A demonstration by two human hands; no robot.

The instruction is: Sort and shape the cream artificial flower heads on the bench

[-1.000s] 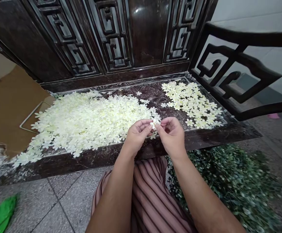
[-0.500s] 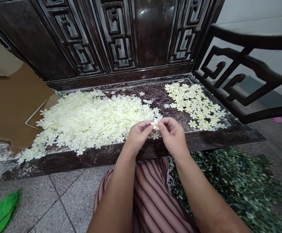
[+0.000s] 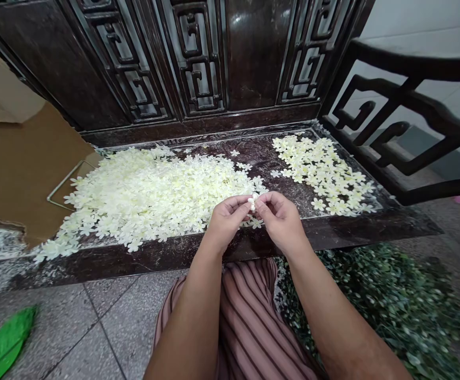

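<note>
Between the fingertips of both hands is a small white flower (image 3: 253,202), its petals partly covered. My left hand (image 3: 230,217) pinches it from the left with thumb and forefinger. From the other side, my right hand (image 3: 279,215) also has thumb and forefinger closed on it. Both hands are over the front edge of a dark wooden bench (image 3: 293,198). Just behind and left of them spreads a large heap of loose white flowers (image 3: 154,190). A smaller, thinner spread of white-yellow flowers (image 3: 325,171) lies on the seat to the right.
The bench's carved backrest (image 3: 254,58) rises behind, and its armrest (image 3: 408,105) stands at the right. Cardboard (image 3: 20,169) with a wire piece (image 3: 66,182) sits left. Green artificial foliage (image 3: 388,301) is below right. A green bristly object (image 3: 10,338) lies on the tiled floor.
The flower has turned slightly between my fingertips and shows fewer petals face-on. The whole view has shifted a little, so the surroundings sit slightly further right. Both hands keep their pinch.
</note>
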